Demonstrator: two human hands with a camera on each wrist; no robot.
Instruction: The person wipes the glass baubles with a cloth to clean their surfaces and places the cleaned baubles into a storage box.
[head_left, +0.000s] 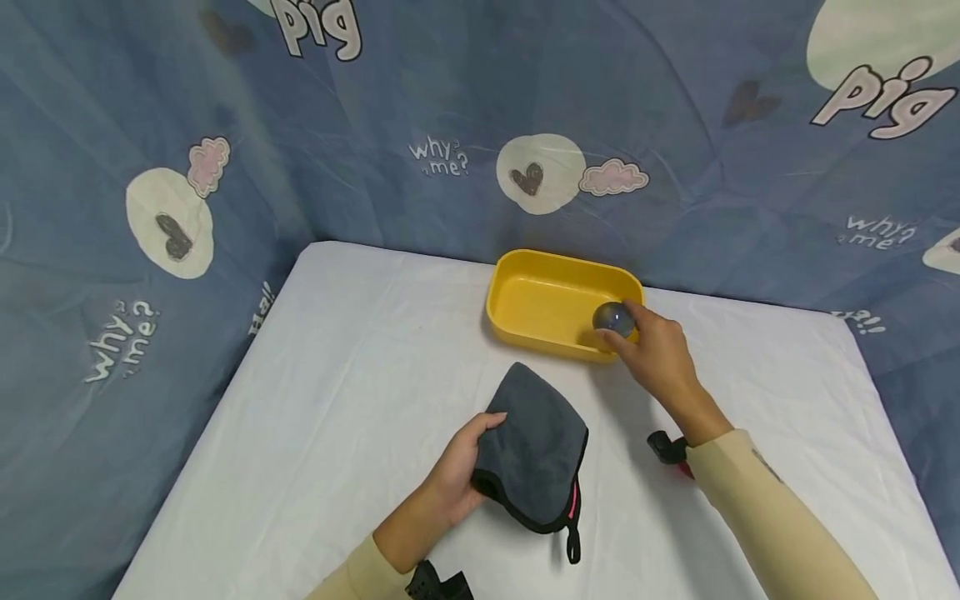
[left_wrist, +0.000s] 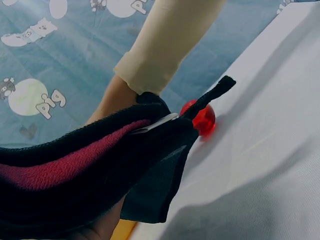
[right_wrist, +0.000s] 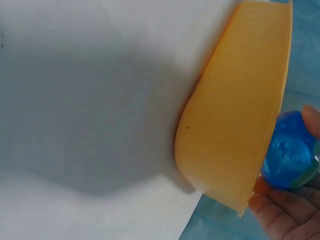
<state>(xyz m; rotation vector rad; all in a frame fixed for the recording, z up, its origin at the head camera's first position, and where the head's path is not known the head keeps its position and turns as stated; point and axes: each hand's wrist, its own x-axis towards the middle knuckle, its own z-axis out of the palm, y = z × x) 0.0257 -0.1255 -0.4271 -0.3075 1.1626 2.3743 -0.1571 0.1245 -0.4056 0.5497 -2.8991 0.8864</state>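
Observation:
My right hand [head_left: 662, 354] pinches a clear blue ball [head_left: 613, 319] between thumb and fingers, over the right end of a yellow tray [head_left: 551, 343]. In the right wrist view, the blue ball [right_wrist: 290, 152] is at the rim of the yellow tray [right_wrist: 232, 107], where the fingers come close to the edge. My left hand [head_left: 459, 471] grips a folded dark grey cloth [head_left: 532, 450] with black edging and a hanging loop, thumb on top. The left wrist view shows the pink inner side of the cloth [left_wrist: 75, 157]; the cloth hides most of that hand.
A red ball [left_wrist: 204, 119] lies on the white-covered table [head_left: 360, 392], behind the cloth's loop in the left wrist view. Head view shows only a red sliver beside the right wrist camera [head_left: 666, 447]. A blue printed curtain [head_left: 420, 100] rises behind the table.

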